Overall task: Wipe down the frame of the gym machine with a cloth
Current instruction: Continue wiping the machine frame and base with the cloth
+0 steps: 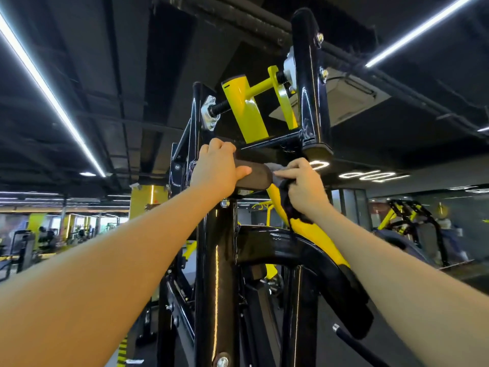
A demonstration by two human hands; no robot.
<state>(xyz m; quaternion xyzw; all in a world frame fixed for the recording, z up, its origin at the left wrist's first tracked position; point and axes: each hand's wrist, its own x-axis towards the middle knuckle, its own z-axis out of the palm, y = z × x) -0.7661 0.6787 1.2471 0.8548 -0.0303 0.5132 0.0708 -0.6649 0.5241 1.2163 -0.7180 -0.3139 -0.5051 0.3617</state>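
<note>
Currently I brace my left hand [217, 168] gripping the dark padded grip [254, 176]; my right hand [304, 186] clutches the grey-black cloth [287, 200], pressing firmly along the glossy black steel frame [219, 260].

A dark, black-painted ceiling [87, 62] with exposed ducts is crossed by long white strip lights, one on the left [50, 94] and one at upper right [420, 30]. A yellow square pillar [141, 201] stands at middle left, with rows of blurred black and yellow exercise machines [39, 242] on the gym floor behind it. At right, a glowing white sign [375, 177] reads mirrored on a dark band above a glass wall, near another yellow-and-black machine [404, 221].
</note>
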